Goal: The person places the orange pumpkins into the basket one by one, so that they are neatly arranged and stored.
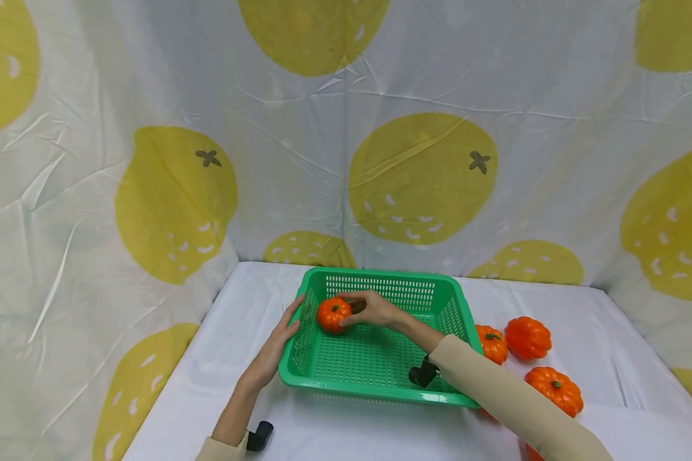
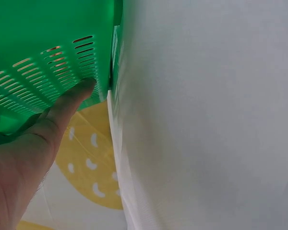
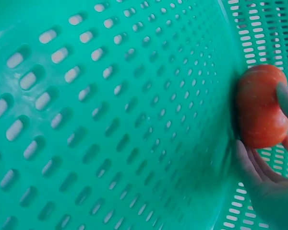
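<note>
A green slotted basket (image 1: 438, 400) stands on the white-covered table. My right hand (image 1: 364, 310) reaches into its far left corner and grips a small orange pumpkin (image 1: 333, 314) against the basket's left wall; the right wrist view shows the pumpkin (image 3: 261, 113) with my fingers (image 3: 252, 165) curled round it. My left hand (image 1: 285, 333) rests with straight fingers on the outside of the basket's left wall, and in the left wrist view the fingertips (image 2: 84, 88) touch the slotted wall (image 2: 43, 52).
Three more orange pumpkins lie on the cloth right of the basket: one (image 1: 492, 344) against its wall, one (image 1: 528, 337) behind, one (image 1: 555, 389) nearer me. Lemon-print cloth walls (image 1: 173, 205) close in the table on the left, back and right.
</note>
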Demonstrator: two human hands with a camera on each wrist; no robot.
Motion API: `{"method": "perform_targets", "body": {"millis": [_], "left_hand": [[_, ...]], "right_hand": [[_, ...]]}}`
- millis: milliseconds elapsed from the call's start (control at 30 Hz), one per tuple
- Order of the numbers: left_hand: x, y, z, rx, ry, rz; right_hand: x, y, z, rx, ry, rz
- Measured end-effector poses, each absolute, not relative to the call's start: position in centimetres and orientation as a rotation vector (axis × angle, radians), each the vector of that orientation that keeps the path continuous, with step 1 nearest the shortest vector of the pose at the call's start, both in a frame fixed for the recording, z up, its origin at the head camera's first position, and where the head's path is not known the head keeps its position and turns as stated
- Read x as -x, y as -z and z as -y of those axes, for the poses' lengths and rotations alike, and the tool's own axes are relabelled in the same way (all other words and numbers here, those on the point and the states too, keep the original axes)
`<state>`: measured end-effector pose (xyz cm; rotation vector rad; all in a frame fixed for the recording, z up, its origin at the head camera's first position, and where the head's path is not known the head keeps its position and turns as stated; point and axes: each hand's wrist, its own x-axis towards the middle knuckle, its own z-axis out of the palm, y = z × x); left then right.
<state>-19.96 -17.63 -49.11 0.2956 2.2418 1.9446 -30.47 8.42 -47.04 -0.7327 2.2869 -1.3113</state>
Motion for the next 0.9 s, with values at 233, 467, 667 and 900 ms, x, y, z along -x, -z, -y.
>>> {"method": "perform_targets", "body": {"millis": [233, 467, 667, 900], "left_hand": [[19.8, 49.2, 17.6, -0.302, -1.929, -2.26], [19.8, 49.1, 17.5, -0.302, -1.932, -2.252], [19.8, 49.1, 17.5, -0.317, -1.94, -2.254], [19.8, 49.0, 17.6, -0.327, -1.943, -2.253]], "right_hand": [[30.1, 47.2, -8.1, 0.691, 1.376, -2.307], [29.9, 47.3, -8.1, 0.69, 1.379, -2.346], [29.9, 47.0, -8.0, 0.708, 1.356, -2.357], [30.4, 46.1, -8.5, 0.739, 1.265, -2.339]]}}
